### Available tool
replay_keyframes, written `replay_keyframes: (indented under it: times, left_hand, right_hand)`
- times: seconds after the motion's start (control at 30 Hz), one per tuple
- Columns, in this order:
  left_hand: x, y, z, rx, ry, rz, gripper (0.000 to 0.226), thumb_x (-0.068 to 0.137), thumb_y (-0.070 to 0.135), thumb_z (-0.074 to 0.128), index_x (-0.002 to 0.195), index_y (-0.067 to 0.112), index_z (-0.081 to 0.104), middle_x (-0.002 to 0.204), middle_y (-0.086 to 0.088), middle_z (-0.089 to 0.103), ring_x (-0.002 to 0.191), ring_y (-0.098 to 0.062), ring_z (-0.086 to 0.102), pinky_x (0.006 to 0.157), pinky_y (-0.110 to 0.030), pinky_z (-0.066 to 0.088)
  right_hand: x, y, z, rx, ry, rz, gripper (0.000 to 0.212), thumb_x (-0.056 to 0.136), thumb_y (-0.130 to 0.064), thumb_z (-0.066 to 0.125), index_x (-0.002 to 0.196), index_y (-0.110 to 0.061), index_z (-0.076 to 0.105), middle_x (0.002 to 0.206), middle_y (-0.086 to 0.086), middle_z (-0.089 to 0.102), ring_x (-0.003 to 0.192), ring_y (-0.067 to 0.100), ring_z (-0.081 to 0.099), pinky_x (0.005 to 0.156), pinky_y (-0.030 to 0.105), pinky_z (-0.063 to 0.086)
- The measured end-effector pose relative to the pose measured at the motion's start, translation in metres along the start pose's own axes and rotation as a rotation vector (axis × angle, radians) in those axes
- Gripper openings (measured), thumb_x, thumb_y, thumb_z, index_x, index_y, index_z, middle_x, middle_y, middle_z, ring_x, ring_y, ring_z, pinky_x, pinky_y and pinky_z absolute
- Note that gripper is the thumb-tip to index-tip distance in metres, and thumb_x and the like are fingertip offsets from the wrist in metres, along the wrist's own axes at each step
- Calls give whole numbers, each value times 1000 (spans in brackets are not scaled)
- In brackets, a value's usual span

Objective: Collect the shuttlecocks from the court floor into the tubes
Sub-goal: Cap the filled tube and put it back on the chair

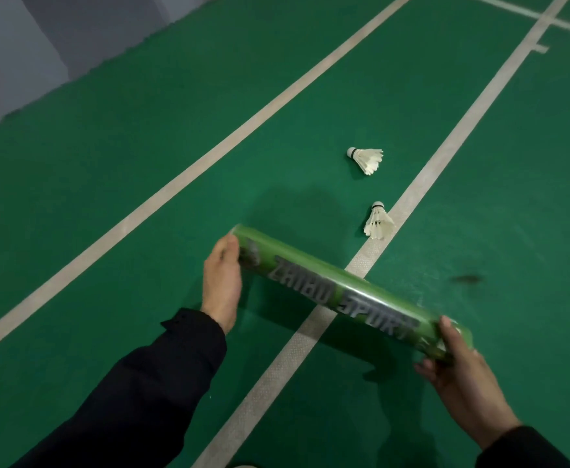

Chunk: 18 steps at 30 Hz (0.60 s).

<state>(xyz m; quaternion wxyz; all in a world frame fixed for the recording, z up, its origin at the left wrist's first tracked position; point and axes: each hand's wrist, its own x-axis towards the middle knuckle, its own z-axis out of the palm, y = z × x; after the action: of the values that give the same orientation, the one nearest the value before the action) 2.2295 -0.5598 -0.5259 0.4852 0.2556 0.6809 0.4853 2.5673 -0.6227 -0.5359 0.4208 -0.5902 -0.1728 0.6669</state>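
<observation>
A long green plastic shuttlecock tube (pixel 341 292) hangs level above the green court floor (pixel 141 197), left hand (pixel 222 278) gripping its far end, right hand (pixel 459 369) fingers (pixel 427 369) curled round the near end. Two white feather shuttlecocks (pixel 368 159) (pixel 379 221) lie beyond, the nearer touching a white line (pixel 445 153).

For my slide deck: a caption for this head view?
Both hands hold a green tube level above the court floor, two shuttlecocks lying just ahead.
</observation>
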Motion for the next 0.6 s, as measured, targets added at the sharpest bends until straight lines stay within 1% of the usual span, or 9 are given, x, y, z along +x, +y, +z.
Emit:
replay_keyframes:
  times: [0.07,0.13,0.17,0.27,0.37,0.43,0.5,0.53,0.6]
  left_hand:
    - [8,-3,-8,-306,99,-40,34,114,34,38,123,13,63,126,-8,67,113,-19,64,117,-52,45]
    - [14,-7,-19,-614,128,-79,38,111,38,45,136,12,57,137,-11,63,121,-20,63,109,-43,53]
    - [15,-8,-23,-693,98,-107,38,108,41,51,136,16,59,136,-9,63,123,-21,61,105,-39,54]
    - [6,-12,-21,-626,-60,-233,29,96,48,70,114,25,62,113,-1,61,115,-23,56,109,-42,50]
    - [-8,-8,-12,-587,-89,-259,25,94,45,75,94,27,58,94,2,57,93,-17,57,114,-45,46]
    - [-15,1,-9,-617,-66,-255,24,96,44,73,92,27,57,91,4,56,90,-15,55,112,-42,47]
    - [-22,5,-2,-639,-115,-263,22,97,42,70,91,26,57,91,3,59,92,-16,57,103,-39,51]
    - [-27,5,3,-621,-162,-281,21,97,40,68,89,25,57,92,1,61,94,-19,60,100,-40,53]
    - [-35,2,13,-567,-220,-326,16,93,35,66,90,21,59,98,-6,67,102,-26,65,94,-46,59]
  right_hand:
    - [-1,-12,21,-56,-74,-63,49,83,-54,65,112,-15,74,90,6,69,56,14,52,55,25,57]
    - [-1,-22,41,-108,-108,-125,53,73,-62,71,98,-16,80,82,3,73,51,14,57,53,28,58]
    - [-2,-26,50,-129,-107,-153,49,72,-60,71,92,-16,82,78,4,73,48,15,58,53,30,58]
    - [-5,-28,65,-214,-141,-212,32,88,-38,66,97,-9,78,93,9,78,54,19,65,62,32,60]
    - [-12,-27,69,-328,-226,-259,16,95,-18,68,107,-11,74,95,6,79,68,20,72,73,34,62]
    - [-14,-29,69,-370,-251,-276,12,95,-16,66,103,-13,75,86,5,78,71,19,72,76,37,60]
    - [-15,-29,67,-335,-243,-283,12,94,-20,68,87,-18,78,73,5,74,67,17,71,72,35,59]
    - [-15,-30,67,-322,-252,-281,16,94,-24,69,80,-21,78,69,5,73,65,17,70,69,32,58]
    - [-16,-32,69,-343,-331,-266,17,92,-30,67,80,-27,79,67,3,72,62,19,69,63,30,56]
